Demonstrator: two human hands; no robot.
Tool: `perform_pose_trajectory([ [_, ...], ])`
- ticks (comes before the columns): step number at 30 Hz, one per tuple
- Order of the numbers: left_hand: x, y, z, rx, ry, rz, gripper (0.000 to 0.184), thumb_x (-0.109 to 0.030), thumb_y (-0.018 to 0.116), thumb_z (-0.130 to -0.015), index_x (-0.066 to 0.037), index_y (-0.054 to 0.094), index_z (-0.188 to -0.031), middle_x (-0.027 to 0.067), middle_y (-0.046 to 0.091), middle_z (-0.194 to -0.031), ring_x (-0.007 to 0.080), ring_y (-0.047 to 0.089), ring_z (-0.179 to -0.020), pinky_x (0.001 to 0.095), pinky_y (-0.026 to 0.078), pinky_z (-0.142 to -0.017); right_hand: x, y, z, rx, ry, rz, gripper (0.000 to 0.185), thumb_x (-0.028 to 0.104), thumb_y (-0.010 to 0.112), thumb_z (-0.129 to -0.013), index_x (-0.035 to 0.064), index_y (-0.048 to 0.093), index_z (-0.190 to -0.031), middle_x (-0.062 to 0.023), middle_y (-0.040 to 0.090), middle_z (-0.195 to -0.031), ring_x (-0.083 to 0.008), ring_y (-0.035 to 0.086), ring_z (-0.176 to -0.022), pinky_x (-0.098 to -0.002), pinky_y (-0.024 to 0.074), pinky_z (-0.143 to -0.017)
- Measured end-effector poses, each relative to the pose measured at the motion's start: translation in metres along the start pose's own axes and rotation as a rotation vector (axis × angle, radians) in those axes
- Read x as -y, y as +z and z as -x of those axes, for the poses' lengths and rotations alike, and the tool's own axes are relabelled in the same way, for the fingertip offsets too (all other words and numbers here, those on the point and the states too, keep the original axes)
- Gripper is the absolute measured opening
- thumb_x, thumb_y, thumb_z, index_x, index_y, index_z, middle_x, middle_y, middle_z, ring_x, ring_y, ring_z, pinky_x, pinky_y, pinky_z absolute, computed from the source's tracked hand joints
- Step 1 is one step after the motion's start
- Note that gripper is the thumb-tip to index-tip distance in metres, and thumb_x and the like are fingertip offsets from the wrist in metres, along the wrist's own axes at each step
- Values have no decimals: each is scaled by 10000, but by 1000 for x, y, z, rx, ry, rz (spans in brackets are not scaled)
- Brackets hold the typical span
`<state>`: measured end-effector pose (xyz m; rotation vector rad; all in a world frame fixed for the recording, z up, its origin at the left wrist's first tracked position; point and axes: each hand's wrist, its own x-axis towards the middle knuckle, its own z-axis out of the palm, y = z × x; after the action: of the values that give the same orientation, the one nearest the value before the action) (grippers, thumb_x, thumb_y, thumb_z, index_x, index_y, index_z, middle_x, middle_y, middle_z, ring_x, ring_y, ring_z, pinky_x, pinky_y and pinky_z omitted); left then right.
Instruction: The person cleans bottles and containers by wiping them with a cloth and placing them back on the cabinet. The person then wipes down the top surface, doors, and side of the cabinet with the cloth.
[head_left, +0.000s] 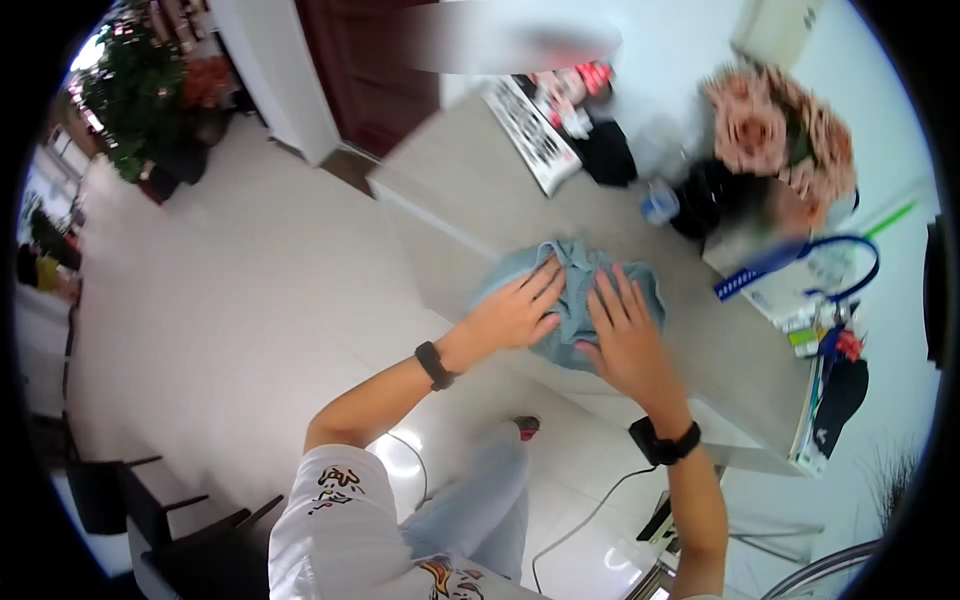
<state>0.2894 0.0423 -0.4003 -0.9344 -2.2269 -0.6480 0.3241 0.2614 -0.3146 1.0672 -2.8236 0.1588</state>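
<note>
A rumpled blue-grey cloth (575, 290) lies in a bunch near the edge of the light wooden tabletop (440, 170), part of it overhanging the front. My left hand (510, 310) rests on its left side, fingers stretched and palm down. On the cloth's right side lies my right hand (625, 335), fingers spread and also palm down. Neither hand grips the fabric. Folds gather between the two hands, and what is under them is hidden. A black band is on each wrist.
Beyond the cloth are a black-and-white patterned box (532, 135), a black pouch (606, 153), and a clear bottle with a blue cap (660, 203). Pink artificial roses (750, 130) and a blue strap (860, 255) are at the right. Black chairs (160, 520) stand lower left; a cable (590, 515) crosses the floor.
</note>
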Motion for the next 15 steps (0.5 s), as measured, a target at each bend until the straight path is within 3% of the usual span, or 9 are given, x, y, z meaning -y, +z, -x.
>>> perform_pose_trajectory([
  [4,62,-76,0,47,-392,-63,587,-271,631,-869,32,506,-1356,211,528,-1377,355,532,-1259,412,448,-1041,31,2,-56,-25,-14,-70,770,276,758,-800,-25,419,-1422,-218,308,-1562,-422,235,-1465,-557,242,-1170],
  [6,98,-93,0,107,-382,-184,548,-288,595,-930,23,505,-1372,195,525,-1398,346,514,-1286,422,410,-1083,41,18,-82,-35,-4,-87,805,272,767,-798,-26,390,-1443,-215,282,-1577,-424,217,-1471,-556,239,-1170],
  [8,127,-100,-4,148,-398,-115,547,-287,579,-945,23,492,-1387,195,519,-1410,333,487,-1317,425,369,-1121,56,27,-107,5,23,-82,846,272,777,-789,-55,361,-1449,-232,277,-1570,-433,200,-1473,-561,224,-1174],
  [15,181,-95,-26,208,-423,-89,543,-225,527,-949,55,453,-1408,233,479,-1434,354,421,-1371,427,307,-1164,90,39,-186,-24,52,-152,683,216,657,-874,-113,388,-1408,-269,305,-1540,-441,208,-1468,-558,185,-1190],
])
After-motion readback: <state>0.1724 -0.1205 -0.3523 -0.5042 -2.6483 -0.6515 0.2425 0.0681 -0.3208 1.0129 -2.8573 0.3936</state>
